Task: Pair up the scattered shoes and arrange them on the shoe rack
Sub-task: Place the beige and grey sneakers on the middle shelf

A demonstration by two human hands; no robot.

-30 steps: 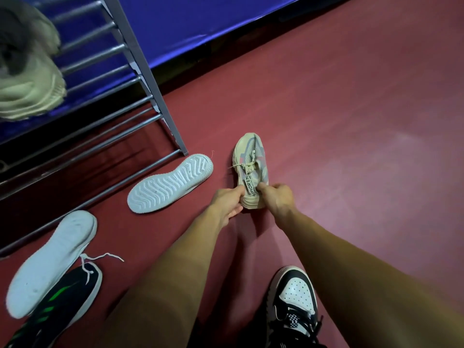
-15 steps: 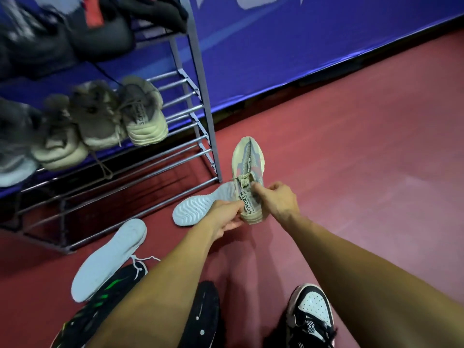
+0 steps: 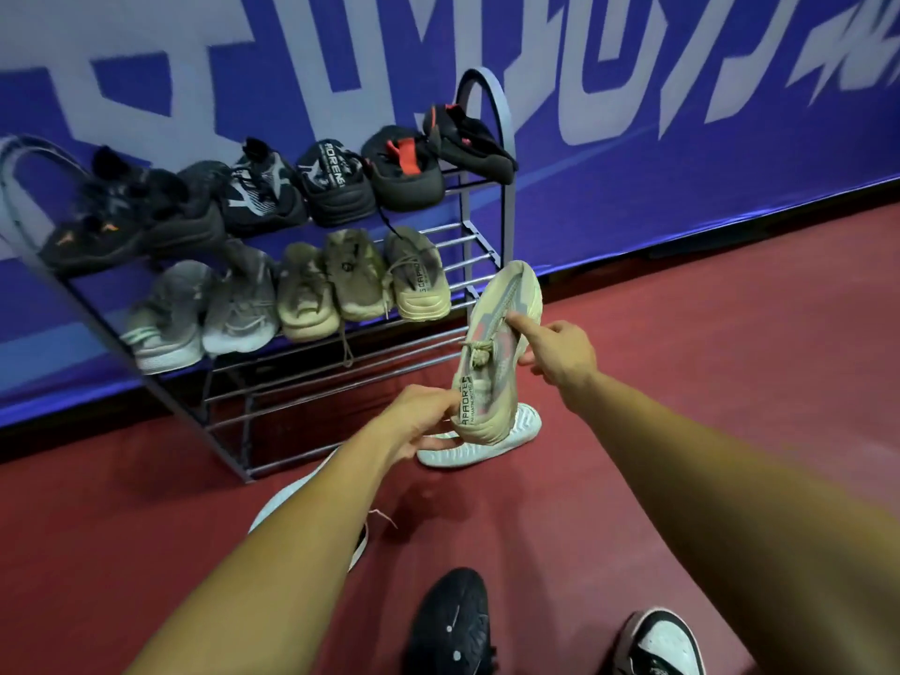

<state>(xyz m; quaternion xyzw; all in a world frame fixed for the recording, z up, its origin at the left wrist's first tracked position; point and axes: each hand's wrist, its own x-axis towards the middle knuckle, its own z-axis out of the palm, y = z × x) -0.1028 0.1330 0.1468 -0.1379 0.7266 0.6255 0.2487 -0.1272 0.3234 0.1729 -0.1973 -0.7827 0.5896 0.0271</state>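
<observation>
In the head view, you are holding the beige knit sneaker with pink and grey side panels in the air, toe tipped up, just before the right end of the grey metal shoe rack and above a white-soled shoe lying sole-up on the red floor. Your left grip is pinching its heel beside the lettered tab, while your right grip is pinching the midfoot, index finger lying along the upper. It is looking light and soft, so heel and sole are probably offering the firmest holds.
</observation>
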